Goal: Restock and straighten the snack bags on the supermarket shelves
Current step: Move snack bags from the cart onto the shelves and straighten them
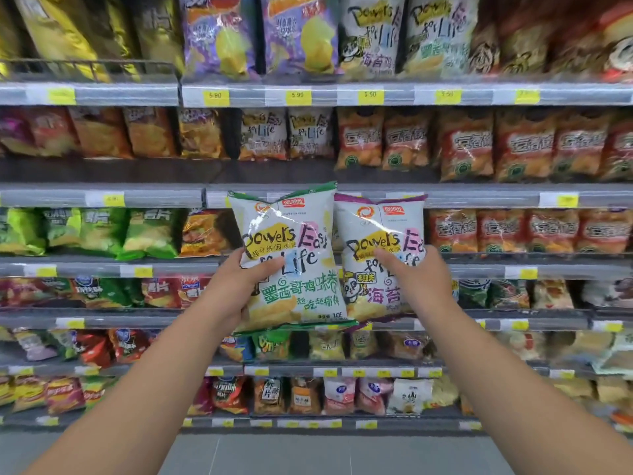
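Before the shelves, left hand grips a green-edged bag; right hand grips a purple-edged bag, bags touching, upright.

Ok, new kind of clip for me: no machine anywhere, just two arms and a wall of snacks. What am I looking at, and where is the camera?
There is no robot here. A person wears one wide-angle camera on the head, looking forward and down, so the two bare arms reaching in from below are their own. The left hand grips a green-edged bag and the right hand grips a purple-edged bag. The two bags are upright and side by side in front of the shelves. The shelves carry rows of snack bags, with yellow price tags along the rails. Same-brand bags stand on the uppermost shelf in view.
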